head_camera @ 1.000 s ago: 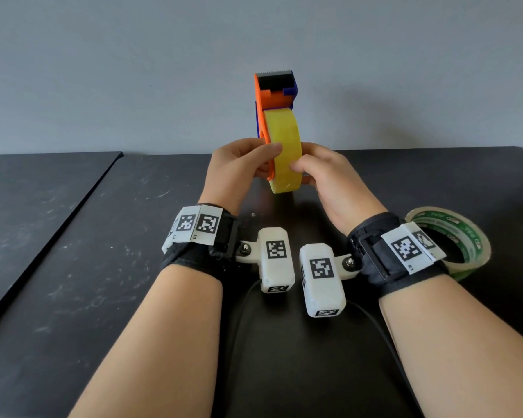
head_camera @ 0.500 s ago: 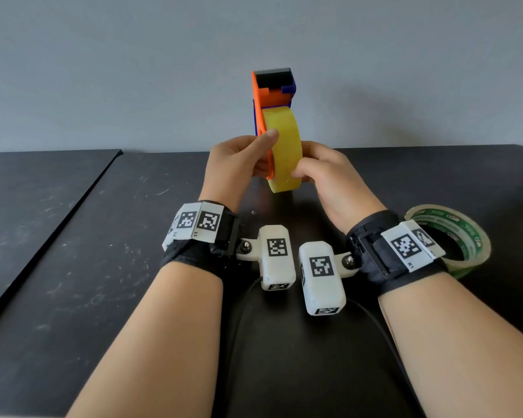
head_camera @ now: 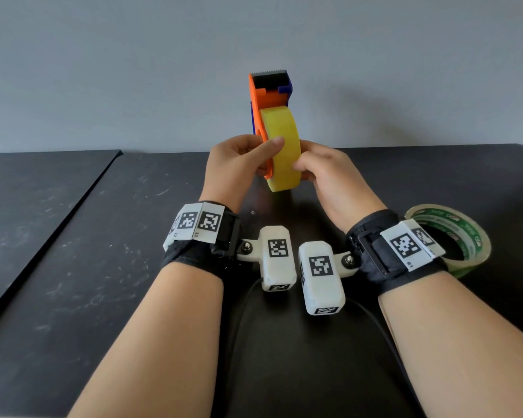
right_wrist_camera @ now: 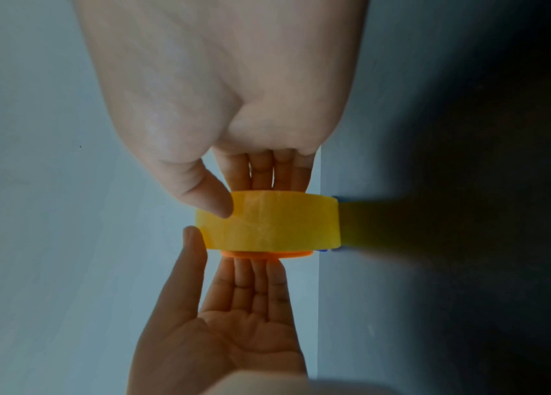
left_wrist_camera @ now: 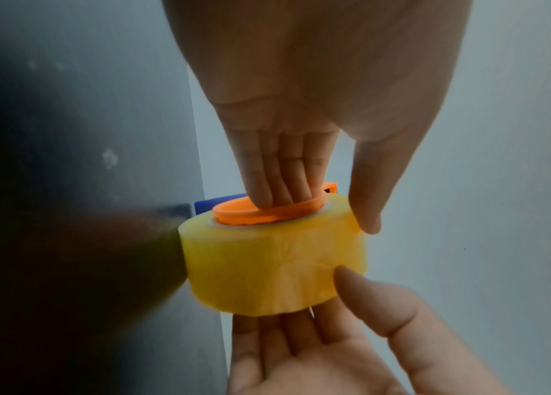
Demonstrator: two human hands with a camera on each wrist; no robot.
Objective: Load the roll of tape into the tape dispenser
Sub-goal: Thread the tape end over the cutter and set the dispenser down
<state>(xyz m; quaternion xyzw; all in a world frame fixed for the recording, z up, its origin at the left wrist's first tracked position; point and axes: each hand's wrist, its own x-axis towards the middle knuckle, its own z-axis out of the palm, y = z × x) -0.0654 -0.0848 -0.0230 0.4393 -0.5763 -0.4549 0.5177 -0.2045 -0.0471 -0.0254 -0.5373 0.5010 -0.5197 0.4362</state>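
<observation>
In the head view, an orange and blue tape dispenser was held upright above the dark counter, its toothed cutter at the top. A yellow roll of tape was seated on the dispenser's side. The left hand was closed on the dispenser, thumb laid against the roll's edge. The right hand was pinching the roll from the other side. A second, green-printed tape roll lay flat on the counter beside the right wrist.

In the left wrist view, the left fingers were pressed onto the orange hub inside the roll, with the right hand cupped beneath.

In the right wrist view, the roll was gripped between thumb and fingers of the right hand, and the left hand was seen opposite, fingertips against the orange hub.
</observation>
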